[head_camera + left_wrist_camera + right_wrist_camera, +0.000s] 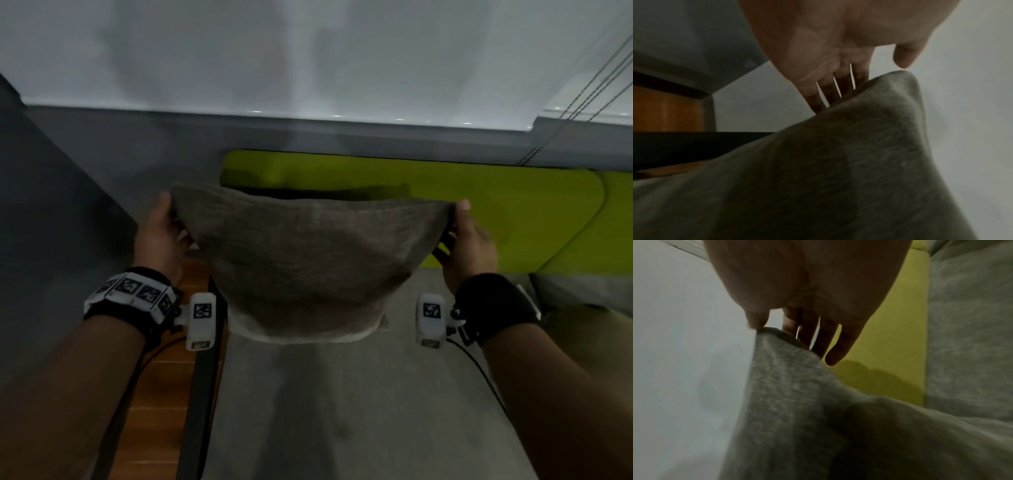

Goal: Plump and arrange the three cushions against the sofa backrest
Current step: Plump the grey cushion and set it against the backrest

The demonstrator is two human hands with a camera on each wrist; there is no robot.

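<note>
I hold a grey-brown cushion (308, 260) up by its two top corners over the grey sofa seat (325, 411), its bottom edge at or just above the seat. My left hand (161, 229) pinches the left corner, thumb on top and fingers behind. My right hand (469, 236) grips the right corner the same way. The left wrist view shows the cushion (838, 162) with fingers (828, 91) behind its corner. The right wrist view shows the cushion (797, 402) under the thumb (756, 318). The lime-green backrest (479, 212) stands behind. No other cushion is in view.
A dark sofa side rail (202, 377) runs along the seat's left edge, with wooden floor (161, 377) beyond it. A white wall (308, 51) and grey skirting (137, 137) rise behind the sofa. Blind cords (589, 85) hang at the upper right.
</note>
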